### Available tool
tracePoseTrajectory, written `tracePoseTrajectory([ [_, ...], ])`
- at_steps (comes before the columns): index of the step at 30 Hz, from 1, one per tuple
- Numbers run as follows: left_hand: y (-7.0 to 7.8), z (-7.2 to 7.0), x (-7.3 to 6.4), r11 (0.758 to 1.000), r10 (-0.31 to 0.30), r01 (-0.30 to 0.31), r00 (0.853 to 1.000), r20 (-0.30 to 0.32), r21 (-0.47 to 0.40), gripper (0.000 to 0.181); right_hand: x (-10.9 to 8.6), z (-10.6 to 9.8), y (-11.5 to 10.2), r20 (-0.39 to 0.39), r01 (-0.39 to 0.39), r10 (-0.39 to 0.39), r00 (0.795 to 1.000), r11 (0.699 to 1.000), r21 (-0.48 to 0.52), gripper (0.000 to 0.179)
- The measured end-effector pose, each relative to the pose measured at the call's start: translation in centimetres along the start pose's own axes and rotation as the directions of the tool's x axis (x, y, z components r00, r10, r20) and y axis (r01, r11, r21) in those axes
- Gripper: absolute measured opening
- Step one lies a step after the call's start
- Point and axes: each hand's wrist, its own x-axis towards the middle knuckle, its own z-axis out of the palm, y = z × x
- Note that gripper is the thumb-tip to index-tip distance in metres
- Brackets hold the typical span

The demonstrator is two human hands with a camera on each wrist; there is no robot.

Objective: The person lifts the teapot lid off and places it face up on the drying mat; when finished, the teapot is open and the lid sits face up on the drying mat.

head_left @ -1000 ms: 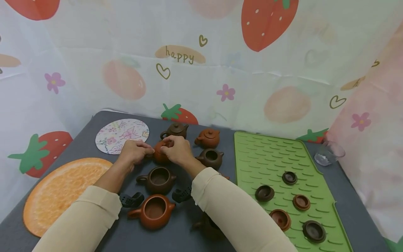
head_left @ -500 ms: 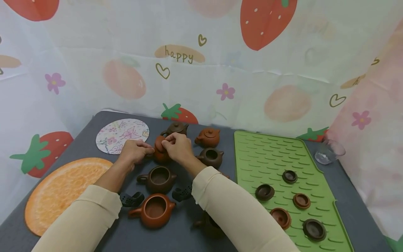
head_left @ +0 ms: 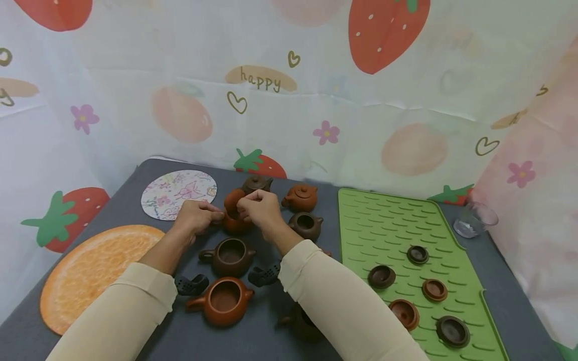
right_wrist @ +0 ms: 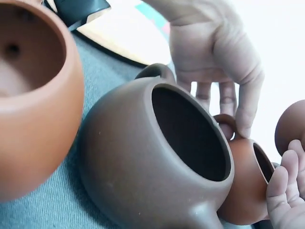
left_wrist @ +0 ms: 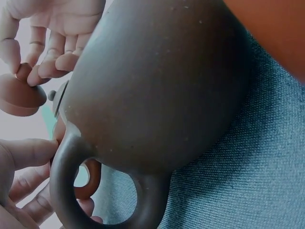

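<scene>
My left hand (head_left: 195,219) pinches the small loop handle of a reddish-brown teapot (head_left: 237,226); the right wrist view shows thumb and fingers at that handle (right_wrist: 224,119). The teapot's mouth is uncovered. Just above it my right hand (head_left: 263,210) holds the teapot lid (head_left: 233,199) by its knob, tipped on its side. In the left wrist view, the lid (left_wrist: 20,99) hangs apart from the pot, under the right fingertips. A dark brown lidless teapot (head_left: 229,256) stands nearer, and a red lidless teapot (head_left: 223,301) nearer still.
A lidded dark teapot (head_left: 256,184) and a lidded red teapot (head_left: 301,197) stand behind. A dark open teapot (head_left: 306,226) is to the right. Several upturned lids lie on the green mat (head_left: 375,220). A glass cup (head_left: 471,223) and an orange-slice mat (head_left: 97,273) lie at opposite sides.
The right hand has lifted the lid off the reddish-brown teapot and tilted it up, shifting slightly right. The left hand keeps its hold on the handle.
</scene>
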Motion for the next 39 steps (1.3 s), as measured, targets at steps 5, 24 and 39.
tracePoseTrajectory([
  [5, 0.0, 0.0, 0.0, 1.000, -0.001, 0.001, 1.000, -0.006, -0.001, 0.020, 0.0, 0.1, -0.1, 0.008, -0.042, 0.042, 0.999, 0.997, 0.069, 0.005],
  [24, 0.2, 0.0, -0.2, 1.000, -0.011, 0.011, 1.000, -0.006, 0.016, 0.020, -0.5, -0.2, -0.6, 0.214, -0.125, 0.040, 0.976, 0.907, 0.403, 0.034],
  [39, 0.3, 0.0, -0.1, 0.999, -0.028, 0.028, 1.000, 0.007, 0.015, 0.019, -1.6, -2.0, -1.8, 0.280, -0.075, -0.037, 0.959, 0.922, 0.379, 0.048],
])
